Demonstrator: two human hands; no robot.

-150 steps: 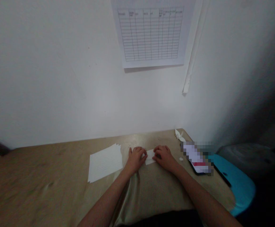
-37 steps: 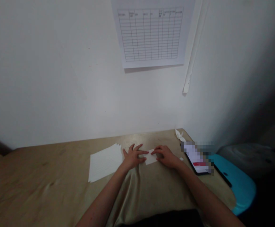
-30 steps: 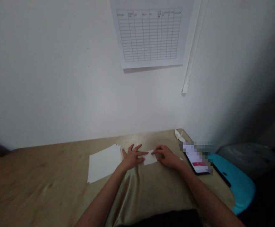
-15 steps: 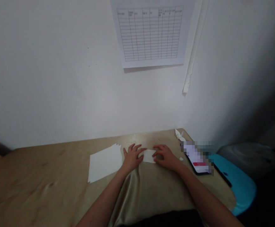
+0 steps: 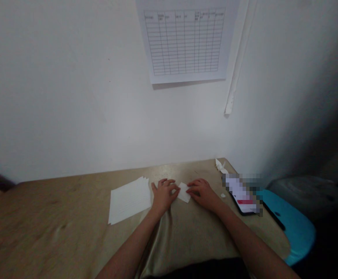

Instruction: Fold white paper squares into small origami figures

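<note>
A small white piece of paper [image 5: 184,192] lies on the tabletop between my hands, turned with its corners toward them. My left hand [image 5: 164,193] pinches its left corner between thumb and index finger, while the other fingers are raised and curled. At the right corner, my right hand [image 5: 201,191] has thumb and fingertips closed on the paper. Left of my left hand rests a stack of white paper sheets [image 5: 130,200], its edges slightly fanned.
A phone [image 5: 242,197], partly blurred out, lies on the right of the brown-covered table [image 5: 70,209]. Near it are a crumpled white paper piece [image 5: 221,166] and a small scrap [image 5: 223,195]. A turquoise stool [image 5: 299,228] stands beyond the right edge. The wall borders the table's back.
The small paper has turned from lying square to a diamond-like angle. My left fingers have closed in from spread to a pinch, and my right fingertips have drawn together on the paper.
</note>
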